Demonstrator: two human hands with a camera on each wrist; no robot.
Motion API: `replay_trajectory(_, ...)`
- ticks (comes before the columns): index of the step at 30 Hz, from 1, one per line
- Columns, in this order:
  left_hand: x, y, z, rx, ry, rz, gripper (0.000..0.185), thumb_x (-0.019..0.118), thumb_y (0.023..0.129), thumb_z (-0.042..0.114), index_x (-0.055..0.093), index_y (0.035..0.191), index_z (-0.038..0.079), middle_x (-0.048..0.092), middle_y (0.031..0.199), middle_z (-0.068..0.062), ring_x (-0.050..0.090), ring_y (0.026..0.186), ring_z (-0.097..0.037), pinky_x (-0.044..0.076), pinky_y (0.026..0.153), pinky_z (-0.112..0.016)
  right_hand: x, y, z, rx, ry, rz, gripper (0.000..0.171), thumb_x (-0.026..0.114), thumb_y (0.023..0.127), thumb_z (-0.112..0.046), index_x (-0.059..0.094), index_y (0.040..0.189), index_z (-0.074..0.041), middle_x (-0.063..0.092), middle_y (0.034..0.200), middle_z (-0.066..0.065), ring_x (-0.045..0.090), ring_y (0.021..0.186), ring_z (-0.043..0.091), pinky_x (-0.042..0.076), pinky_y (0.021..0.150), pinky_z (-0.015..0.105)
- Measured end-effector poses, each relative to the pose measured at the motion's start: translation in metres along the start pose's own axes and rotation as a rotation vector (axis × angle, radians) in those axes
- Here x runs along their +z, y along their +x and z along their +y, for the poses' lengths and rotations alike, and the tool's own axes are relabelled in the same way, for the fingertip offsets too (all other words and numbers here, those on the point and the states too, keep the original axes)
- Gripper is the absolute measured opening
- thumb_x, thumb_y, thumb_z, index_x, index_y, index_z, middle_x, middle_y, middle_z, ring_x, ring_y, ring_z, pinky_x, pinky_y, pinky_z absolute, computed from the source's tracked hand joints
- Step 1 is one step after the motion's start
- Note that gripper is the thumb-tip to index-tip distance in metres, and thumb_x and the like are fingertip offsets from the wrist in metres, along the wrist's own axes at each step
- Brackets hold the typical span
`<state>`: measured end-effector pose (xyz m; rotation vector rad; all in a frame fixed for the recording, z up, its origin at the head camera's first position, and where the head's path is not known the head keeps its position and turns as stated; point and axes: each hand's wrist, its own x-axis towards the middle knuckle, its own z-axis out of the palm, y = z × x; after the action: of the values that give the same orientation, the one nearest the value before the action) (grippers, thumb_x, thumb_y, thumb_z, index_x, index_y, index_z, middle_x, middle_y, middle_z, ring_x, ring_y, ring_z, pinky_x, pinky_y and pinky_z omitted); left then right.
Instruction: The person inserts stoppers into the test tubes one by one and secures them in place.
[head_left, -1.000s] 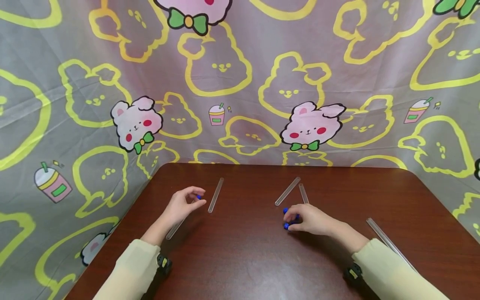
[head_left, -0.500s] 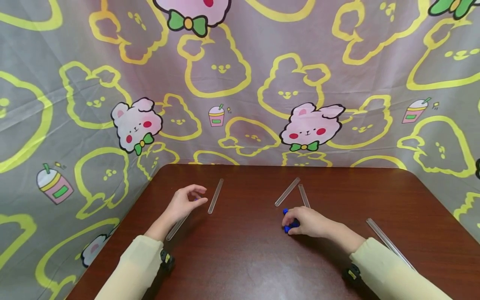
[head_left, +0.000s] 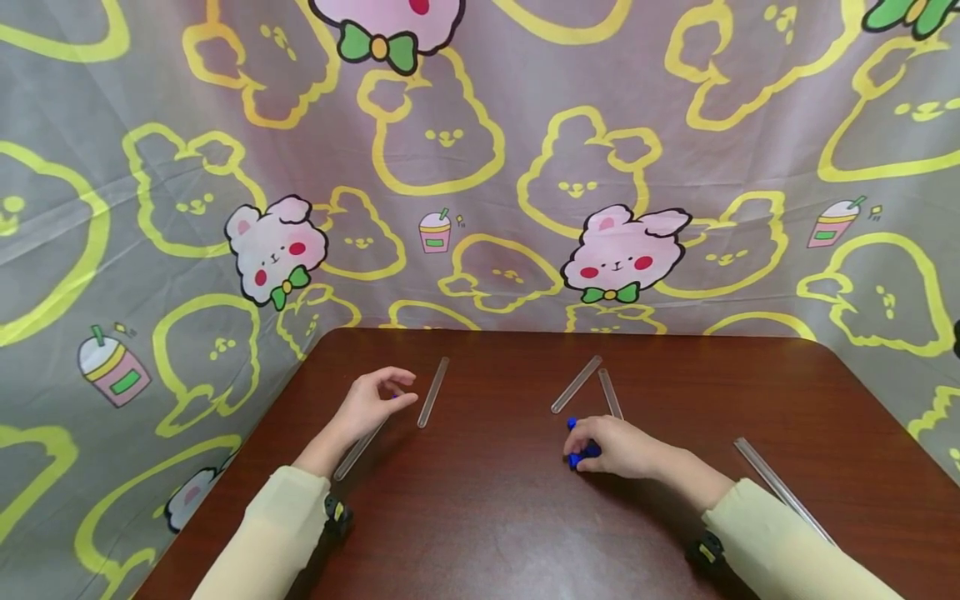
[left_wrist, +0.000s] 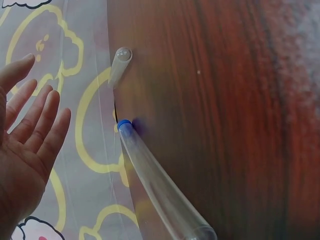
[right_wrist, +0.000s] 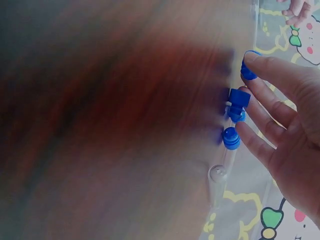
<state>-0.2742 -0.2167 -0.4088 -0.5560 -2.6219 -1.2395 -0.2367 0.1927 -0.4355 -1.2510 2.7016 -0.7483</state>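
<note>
My left hand [head_left: 375, 404] hovers with relaxed fingers over a clear test tube [head_left: 360, 452] lying at the table's left. A blue stopper [left_wrist: 124, 123] closes that tube's far end; in the left wrist view the hand [left_wrist: 32, 140] is apart from it. Right of centre, my right hand [head_left: 618, 444] pinches a blue stopper [right_wrist: 249, 71] between thumb and forefinger, low over the table. More blue stoppers [right_wrist: 239, 98] lie beside its fingers, one [right_wrist: 231, 139] slightly farther off. The hand partly hides them in the head view.
Another clear tube [head_left: 432, 393] lies right of my left hand. Two tubes [head_left: 576, 384] form an angle beyond my right hand. Longer-looking clear tubing [head_left: 780, 486] lies by the right sleeve. A patterned cloth [head_left: 480, 167] rises behind the brown table [head_left: 480, 508].
My right hand and the stopper at its thumb have shifted slightly toward me. My left hand has edged right, and its thumb now covers most of the tube's blue stopper in the head view.
</note>
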Motion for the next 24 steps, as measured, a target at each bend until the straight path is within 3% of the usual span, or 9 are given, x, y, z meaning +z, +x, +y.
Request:
replay_trajectory(10,0.005,0.01,-0.002,-0.02,0.021,-0.024,0.03,0.079,0.083,0.012,0.067,0.11,0.005,0.069,0.102,-0.007,0.065,0.088,-0.02,0.051,0.077,-0.037,-0.01,-0.006,-0.01,-0.011,0.067,0.02,0.016,0.076,0.085,-0.011,0.071,0.1,-0.013,0.059,0.088,-0.01,0.059,0.083,0.018,0.051,0.076,0.033)
replay_trajectory(15,0.009,0.017,-0.004,-0.031,0.021,-0.041,0.031,0.078,0.083,0.011,0.067,0.111,0.004,0.068,0.105,-0.015,0.065,0.089,-0.022,0.05,0.08,-0.04,-0.014,-0.012,-0.011,-0.032,0.137,0.066,0.021,0.075,0.084,-0.006,0.071,0.103,-0.01,0.06,0.089,-0.007,0.06,0.085,0.022,0.052,0.077,0.039)
replay_trajectory(24,0.012,0.03,-0.013,-0.043,0.044,-0.055,0.036,0.078,0.084,0.014,0.066,0.114,-0.001,0.068,0.106,-0.015,0.065,0.09,-0.024,0.05,0.083,-0.044,-0.02,-0.024,-0.008,-0.07,0.144,0.136,0.022,0.076,0.083,-0.004,0.071,0.103,-0.011,0.063,0.093,-0.009,0.059,0.079,0.02,0.05,0.069,0.033)
